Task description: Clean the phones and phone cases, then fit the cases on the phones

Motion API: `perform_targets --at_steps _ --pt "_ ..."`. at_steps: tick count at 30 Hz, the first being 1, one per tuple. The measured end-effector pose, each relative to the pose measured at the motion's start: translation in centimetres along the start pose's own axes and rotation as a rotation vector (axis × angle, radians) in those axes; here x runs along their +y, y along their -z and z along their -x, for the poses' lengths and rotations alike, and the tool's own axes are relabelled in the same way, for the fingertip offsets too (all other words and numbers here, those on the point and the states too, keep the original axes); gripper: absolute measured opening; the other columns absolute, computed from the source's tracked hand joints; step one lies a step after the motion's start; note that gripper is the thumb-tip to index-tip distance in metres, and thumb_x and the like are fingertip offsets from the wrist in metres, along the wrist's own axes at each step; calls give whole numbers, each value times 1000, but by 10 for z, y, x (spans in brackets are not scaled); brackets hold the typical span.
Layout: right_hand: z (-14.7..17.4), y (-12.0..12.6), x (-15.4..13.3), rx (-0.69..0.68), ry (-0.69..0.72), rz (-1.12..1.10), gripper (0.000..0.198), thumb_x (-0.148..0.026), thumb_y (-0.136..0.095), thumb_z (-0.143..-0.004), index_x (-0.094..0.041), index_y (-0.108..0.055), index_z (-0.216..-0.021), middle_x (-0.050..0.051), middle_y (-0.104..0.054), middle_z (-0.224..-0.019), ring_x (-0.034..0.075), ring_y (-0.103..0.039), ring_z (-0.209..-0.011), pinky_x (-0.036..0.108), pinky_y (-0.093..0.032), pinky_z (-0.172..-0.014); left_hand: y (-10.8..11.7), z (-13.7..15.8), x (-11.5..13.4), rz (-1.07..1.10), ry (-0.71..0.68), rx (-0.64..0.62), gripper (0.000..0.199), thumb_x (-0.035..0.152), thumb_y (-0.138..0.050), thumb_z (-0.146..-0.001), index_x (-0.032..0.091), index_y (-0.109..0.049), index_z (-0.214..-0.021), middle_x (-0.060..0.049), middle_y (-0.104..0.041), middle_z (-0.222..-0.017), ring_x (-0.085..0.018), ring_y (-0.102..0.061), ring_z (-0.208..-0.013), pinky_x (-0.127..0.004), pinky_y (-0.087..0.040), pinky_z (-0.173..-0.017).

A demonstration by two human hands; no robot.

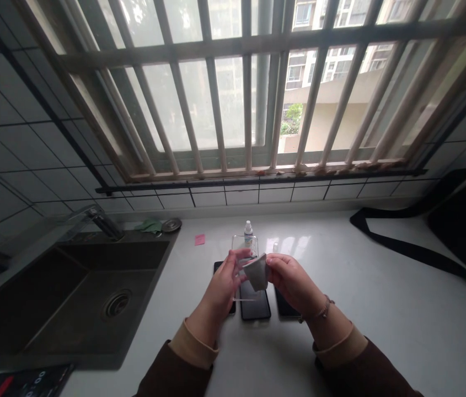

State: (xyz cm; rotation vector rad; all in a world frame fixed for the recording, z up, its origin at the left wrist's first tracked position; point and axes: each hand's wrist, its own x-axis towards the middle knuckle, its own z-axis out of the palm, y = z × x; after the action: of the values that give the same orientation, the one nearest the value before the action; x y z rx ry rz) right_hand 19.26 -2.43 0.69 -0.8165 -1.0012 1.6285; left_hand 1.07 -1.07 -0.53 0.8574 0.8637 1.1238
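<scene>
My left hand (221,282) holds a clear phone case (240,241) upright above the counter, its fingers closed on the case. Pinched in my right hand (289,274) is a small grey cloth (257,274), which hangs against or just in front of the case; whether they touch I cannot tell. Below my hands lie three dark phones side by side: the middle phone (255,310) shows most, while the left phone (217,267) and the right phone (285,306) are partly covered by my hands. Behind the case stands a small white bottle (248,228).
A white cap (275,247) and a pink sticky note (199,240) are on the counter (381,320). To the left is a sink (139,255) with a faucet (106,223), a green cloth (149,226) and a metal strainer (171,225). A black bag (464,220) with a strap lies right.
</scene>
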Motion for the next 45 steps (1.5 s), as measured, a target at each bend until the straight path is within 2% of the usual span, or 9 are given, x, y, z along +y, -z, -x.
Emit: perform_targets --at_steps 3,9,14,18,21,25,34,39,45 --pt "-1 1 2 -31 -16 -16 33 -49 -79 -86 -16 -80 -91 9 -77 -93 21 -69 -87 35 -56 -85 -8 7 -2 290 112 -130 59 63 -59 -101 23 -64 -144 -14 -64 -148 -30 -64 -132 -40 -54 -106" --pt "-5 0 11 -10 -35 25 36 -51 -79 -86 -15 -79 -88 8 -76 -92 19 -66 -82 32 -56 -79 -6 8 2 466 231 -157 64 59 -45 -107 31 -38 -164 -14 -69 -137 -29 -72 -117 -48 -56 -103" --pt "-8 13 13 381 185 198 41 -59 -69 -94 -19 -78 -101 9 -80 -102 26 -72 -93 37 -60 -86 -4 8 4 495 253 -97 60 57 -43 -108 30 -39 -161 -16 -68 -134 -31 -72 -115 -56 -57 -102" --pt "-1 19 6 639 445 656 42 -55 -54 -105 -23 -77 -118 11 -80 -109 31 -74 -101 44 -60 -93 -10 16 0 447 302 -187 61 55 -46 -107 23 -45 -158 -16 -69 -121 -30 -73 -103 -58 -57 -101" --pt "2 12 9 439 600 918 34 -39 -53 -108 -27 -75 -130 10 -78 -128 31 -72 -120 47 -56 -107 -14 19 -5 420 290 -283 56 56 -44 -108 24 -52 -154 -15 -68 -121 -29 -71 -104 -50 -59 -95" --pt "-1 3 19 181 667 1009 34 -27 -54 -106 -30 -75 -132 6 -76 -135 28 -70 -130 48 -54 -115 -13 18 -7 428 248 -337 51 55 -41 -110 23 -65 -142 -15 -68 -126 -26 -68 -107 -39 -58 -90" --pt "0 2 22 175 753 1074 38 -20 -55 -105 -30 -74 -136 5 -72 -143 27 -67 -136 53 -49 -123 -11 16 -16 304 272 -338 57 65 -48 -106 25 -68 -141 -13 -70 -127 -24 -68 -105 -34 -58 -83" --pt "-3 -3 30 121 791 1192 37 -17 -51 -106 -26 -73 -134 8 -72 -142 27 -66 -138 52 -50 -123 -14 15 -22 388 260 -330 65 68 -39 -107 25 -62 -149 -15 -64 -146 -28 -65 -124 -39 -58 -96" --pt "-4 -4 30 42 890 1229 34 -9 -49 -105 -20 -69 -131 12 -74 -139 25 -70 -132 49 -52 -121 -16 14 -20 521 246 -235 58 54 -42 -111 15 -60 -151 -17 -66 -146 -27 -61 -136 -37 -50 -113"
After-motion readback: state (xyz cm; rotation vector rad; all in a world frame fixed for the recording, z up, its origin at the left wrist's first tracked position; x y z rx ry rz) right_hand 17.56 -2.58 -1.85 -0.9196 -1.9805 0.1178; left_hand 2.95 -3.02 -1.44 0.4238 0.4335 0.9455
